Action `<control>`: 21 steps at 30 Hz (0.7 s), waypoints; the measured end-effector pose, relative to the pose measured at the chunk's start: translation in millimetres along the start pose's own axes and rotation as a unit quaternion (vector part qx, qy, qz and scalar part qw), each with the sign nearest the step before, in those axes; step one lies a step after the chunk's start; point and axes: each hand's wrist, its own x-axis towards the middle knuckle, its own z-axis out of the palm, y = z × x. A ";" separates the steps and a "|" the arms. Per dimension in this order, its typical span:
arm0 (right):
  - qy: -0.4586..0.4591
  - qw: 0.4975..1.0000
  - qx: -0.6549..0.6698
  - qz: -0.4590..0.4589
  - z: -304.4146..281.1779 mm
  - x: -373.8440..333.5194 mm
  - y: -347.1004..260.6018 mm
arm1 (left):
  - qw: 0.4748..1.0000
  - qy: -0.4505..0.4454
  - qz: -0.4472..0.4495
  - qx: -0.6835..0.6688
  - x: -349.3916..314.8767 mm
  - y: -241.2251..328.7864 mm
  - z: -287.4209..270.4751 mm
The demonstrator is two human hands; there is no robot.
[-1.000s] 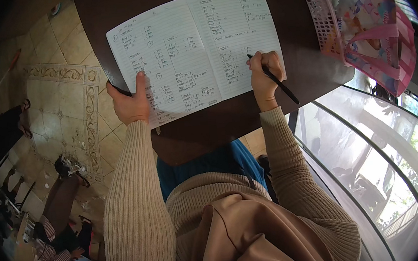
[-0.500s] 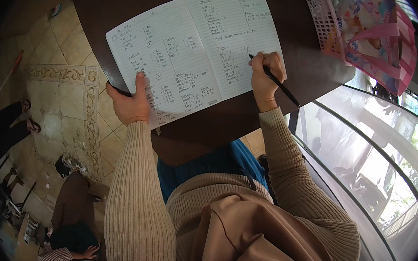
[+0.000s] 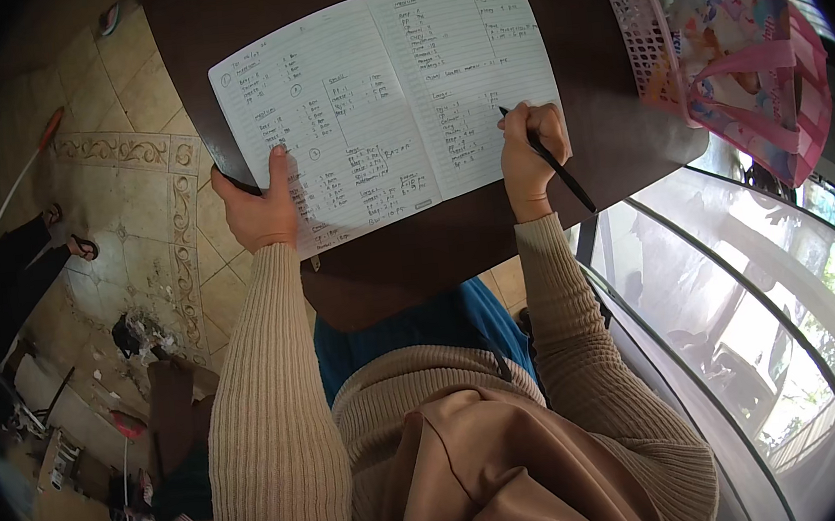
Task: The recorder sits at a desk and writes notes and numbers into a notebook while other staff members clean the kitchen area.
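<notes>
Black pen [image 3: 566, 178] over an open handwritten notebook [image 3: 391, 112] on the dark desk [image 3: 616, 131]
Right hand [image 3: 533, 154] — grip narrow around the pen; left hand [image 3: 266, 205] — grip holding the notebook's left edge, thumb on top.

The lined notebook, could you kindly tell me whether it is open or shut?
Open: the notebook is spread, two handwritten pages showing side by side, with a crease running between them.
</notes>
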 end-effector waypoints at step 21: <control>-0.034 0.981 0.150 0.117 -5.0 -4.8 -4.9 | 1.000 -0.015 -0.015 0.018 1.5 -1.7 0.2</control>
